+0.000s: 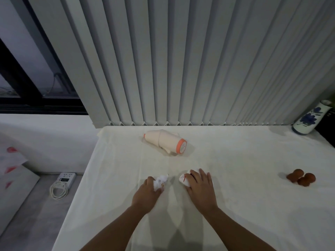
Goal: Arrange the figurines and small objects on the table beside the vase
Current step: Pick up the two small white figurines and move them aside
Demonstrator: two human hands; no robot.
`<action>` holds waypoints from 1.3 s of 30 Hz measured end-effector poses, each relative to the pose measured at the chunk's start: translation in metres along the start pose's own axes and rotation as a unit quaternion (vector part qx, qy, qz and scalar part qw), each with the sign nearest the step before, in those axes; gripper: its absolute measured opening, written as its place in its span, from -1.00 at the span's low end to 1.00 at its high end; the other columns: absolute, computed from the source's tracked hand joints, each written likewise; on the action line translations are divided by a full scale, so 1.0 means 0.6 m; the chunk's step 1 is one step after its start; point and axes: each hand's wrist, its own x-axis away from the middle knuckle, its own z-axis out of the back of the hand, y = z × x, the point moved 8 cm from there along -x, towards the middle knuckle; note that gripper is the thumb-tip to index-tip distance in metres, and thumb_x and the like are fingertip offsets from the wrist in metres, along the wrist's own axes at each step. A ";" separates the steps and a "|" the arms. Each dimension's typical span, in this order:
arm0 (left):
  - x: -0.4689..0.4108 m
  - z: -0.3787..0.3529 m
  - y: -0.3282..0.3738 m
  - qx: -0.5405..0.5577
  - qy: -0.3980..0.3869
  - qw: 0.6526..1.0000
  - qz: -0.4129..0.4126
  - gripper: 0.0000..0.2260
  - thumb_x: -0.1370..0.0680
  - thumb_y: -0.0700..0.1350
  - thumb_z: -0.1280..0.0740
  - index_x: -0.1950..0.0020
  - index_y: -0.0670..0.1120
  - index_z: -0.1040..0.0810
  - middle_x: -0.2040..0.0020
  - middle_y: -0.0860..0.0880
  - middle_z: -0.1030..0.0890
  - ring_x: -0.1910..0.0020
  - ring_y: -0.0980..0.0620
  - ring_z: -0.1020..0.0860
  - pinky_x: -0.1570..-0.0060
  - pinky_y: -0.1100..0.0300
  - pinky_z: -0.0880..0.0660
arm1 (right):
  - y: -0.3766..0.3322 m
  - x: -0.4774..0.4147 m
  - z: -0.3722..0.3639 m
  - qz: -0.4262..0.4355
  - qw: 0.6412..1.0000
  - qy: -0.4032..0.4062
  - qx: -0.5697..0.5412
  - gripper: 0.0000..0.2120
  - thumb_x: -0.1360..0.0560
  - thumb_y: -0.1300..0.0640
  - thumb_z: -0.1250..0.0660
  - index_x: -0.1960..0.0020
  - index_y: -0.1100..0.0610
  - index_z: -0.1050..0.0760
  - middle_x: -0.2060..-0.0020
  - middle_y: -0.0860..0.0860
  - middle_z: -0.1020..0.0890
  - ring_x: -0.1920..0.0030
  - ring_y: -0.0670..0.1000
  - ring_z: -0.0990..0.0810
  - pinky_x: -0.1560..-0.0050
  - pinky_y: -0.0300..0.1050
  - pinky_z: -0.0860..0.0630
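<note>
My left hand (147, 193) grips a small white figurine (161, 181) with faint gold marks, low on the white-clothed table (235, 205). My right hand (200, 187) lies over a second white figurine (183, 178) with red and dark markings, fingers curled on it. A peach-and-orange bottle-shaped object (165, 140) lies on its side farther back. At the right sits a cluster of brown round figurines (301, 177). The white vase (309, 119) with blue flowers stands in the far right corner.
Grey vertical blinds (181, 60) hang behind the table's back edge. To the left, below the table, a white power strip (66, 179) with a coiled cable lies on a lower grey surface, beside white sheets (12, 171) with red marks. A dark window is far left.
</note>
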 end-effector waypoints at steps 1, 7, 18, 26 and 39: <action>0.001 0.000 0.000 0.000 0.005 1.000 0.001 -0.66 -0.53 0.15 -0.27 -0.10 -0.08 -0.34 -0.07 -0.07 -0.52 -0.04 -0.14 -0.55 0.13 0.07 -0.41 | 0.001 0.002 0.002 0.010 1.000 0.006 0.002 -0.68 -0.39 -0.01 -0.39 -0.11 0.01 -0.49 -0.08 0.00 -0.63 -0.18 0.20 -0.57 -0.18 0.24 -0.49; 0.011 0.003 0.021 -0.060 0.049 0.995 -0.070 -0.75 -0.53 0.11 -0.26 -0.09 -0.02 -0.43 -0.03 0.03 -0.52 -0.03 -0.03 -0.52 0.15 0.13 -0.40 | 0.018 0.012 0.008 0.030 0.999 -0.015 -0.023 -0.66 -0.48 -0.11 -0.08 -0.15 -0.05 -0.48 -0.13 -0.07 -0.62 -0.19 0.10 -0.56 -0.21 0.16 -0.51; -0.018 -0.038 0.157 0.009 0.101 0.989 -0.108 -0.69 -0.42 0.05 -0.29 -0.09 -0.06 -0.56 0.01 -0.06 -0.55 0.06 -0.08 -0.57 0.13 0.11 -0.47 | 0.153 0.022 0.071 -0.050 0.977 0.008 -0.205 -0.63 -0.60 -0.07 -0.08 -0.38 -0.05 -0.36 -0.34 -0.15 -0.47 -0.33 -0.10 -0.40 -0.25 -0.21 -0.36; -0.066 -0.121 0.336 0.013 0.076 0.989 -0.128 -0.65 -0.42 0.02 -0.33 -0.17 -0.07 -0.51 -0.05 -0.07 -0.61 -0.02 -0.12 -0.59 0.10 0.12 -0.45 | 0.341 0.032 0.122 -0.097 0.972 0.022 -0.213 -0.68 -0.61 0.00 -0.11 -0.35 -0.09 -0.38 -0.30 -0.18 -0.50 -0.28 -0.11 -0.43 -0.19 -0.16 -0.42; -0.110 -0.235 0.492 -0.042 0.005 0.989 -0.140 -0.59 -0.50 -0.25 -0.25 -0.36 -0.07 -0.43 -0.25 -0.13 -0.47 -0.20 -0.13 -0.51 -0.16 0.07 -0.48 | 0.502 -0.006 0.114 -0.055 0.991 -0.022 -0.123 -0.69 -0.60 0.05 -0.11 -0.33 -0.03 -0.37 -0.23 -0.06 -0.54 -0.15 0.03 -0.51 -0.06 -0.05 -0.47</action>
